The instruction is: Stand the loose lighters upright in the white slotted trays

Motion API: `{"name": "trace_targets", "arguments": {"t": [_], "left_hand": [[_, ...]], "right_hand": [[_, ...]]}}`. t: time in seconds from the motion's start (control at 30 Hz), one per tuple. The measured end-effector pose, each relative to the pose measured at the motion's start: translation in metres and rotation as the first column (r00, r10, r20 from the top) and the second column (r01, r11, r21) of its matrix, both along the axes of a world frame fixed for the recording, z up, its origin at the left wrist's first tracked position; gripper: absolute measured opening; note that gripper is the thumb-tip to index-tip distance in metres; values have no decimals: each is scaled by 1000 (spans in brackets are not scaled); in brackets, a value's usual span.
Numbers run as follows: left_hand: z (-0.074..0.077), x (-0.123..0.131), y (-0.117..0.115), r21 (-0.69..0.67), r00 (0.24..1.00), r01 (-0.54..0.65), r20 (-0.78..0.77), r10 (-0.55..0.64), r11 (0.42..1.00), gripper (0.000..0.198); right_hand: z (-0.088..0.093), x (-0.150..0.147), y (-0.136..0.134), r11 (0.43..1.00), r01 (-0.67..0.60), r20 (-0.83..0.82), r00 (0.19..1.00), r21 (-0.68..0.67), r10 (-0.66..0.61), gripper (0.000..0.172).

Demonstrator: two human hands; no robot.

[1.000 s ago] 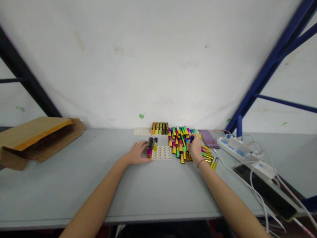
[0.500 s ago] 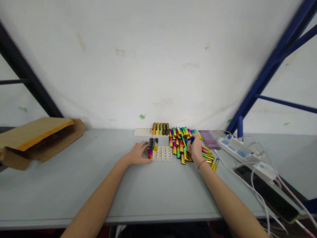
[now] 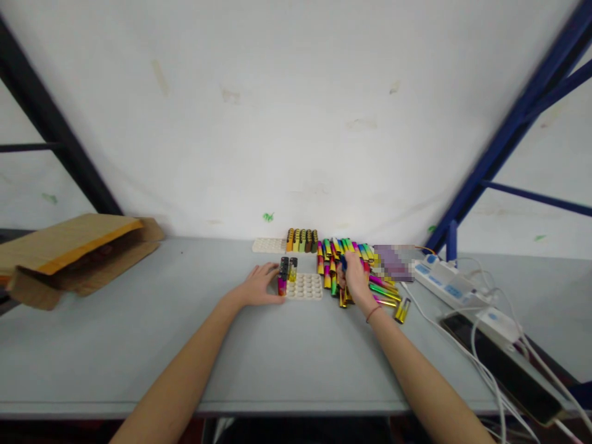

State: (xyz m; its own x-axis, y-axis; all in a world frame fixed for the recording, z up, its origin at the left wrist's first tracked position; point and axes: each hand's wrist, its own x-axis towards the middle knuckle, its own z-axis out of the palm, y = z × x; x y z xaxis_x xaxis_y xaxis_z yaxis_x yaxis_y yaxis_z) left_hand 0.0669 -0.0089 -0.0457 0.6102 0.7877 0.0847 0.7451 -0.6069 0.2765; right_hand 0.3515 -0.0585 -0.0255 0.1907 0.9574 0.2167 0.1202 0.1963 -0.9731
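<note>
My left hand [image 3: 258,287] rests on the table with thumb and fingers spread around the left end of a white tray [image 3: 308,287] with round hollows. In the tray's left end stand several upright lighters [image 3: 282,277], purple-red with dark tops, and a yellow one [image 3: 293,270] beside them. My right hand [image 3: 356,276] is closed on a dark blue-ended lighter [image 3: 343,264], over the left middle of a loose pile of shiny multicoloured lighters [image 3: 327,268]. The fingers hide most of the held lighter.
Behind stand a rack of yellow-to-brown lighters [image 3: 302,240] and a second white tray [image 3: 269,245]. At the right lie a power strip [image 3: 456,287], white cables and a dark phone [image 3: 502,364]. A brown paper bag [image 3: 87,246] lies at the left. A single lighter [image 3: 402,311] lies apart.
My right hand has moved left across the pile, with the dark blue-ended lighter in its fingers. My left hand has stayed by the tray. The view has shifted slightly.
</note>
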Motion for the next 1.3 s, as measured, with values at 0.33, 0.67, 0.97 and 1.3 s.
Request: {"name": "trace_targets", "arguments": {"t": [0.33, 0.67, 0.97, 1.3], "left_hand": [[-7, 0, 0, 17, 1000, -9, 27, 8, 1000, 88], [-3, 3, -2, 0, 1000, -16, -3, 16, 1000, 88], [-2, 2, -1, 2, 1000, -15, 6, 15, 1000, 85], [6, 3, -4, -36, 1000, -13, -22, 13, 999, 87]], "right_hand": [[13, -61, -12, 956, -207, 295, 945, 207, 141, 25], [-1, -70, -15, 939, -225, 645, 764, 259, 5, 25], [51, -16, -27, 973, -159, 834, 549, 167, -54, 33], [52, 130, -82, 758, 413, 839, 441, -505, 319, 36]]}}
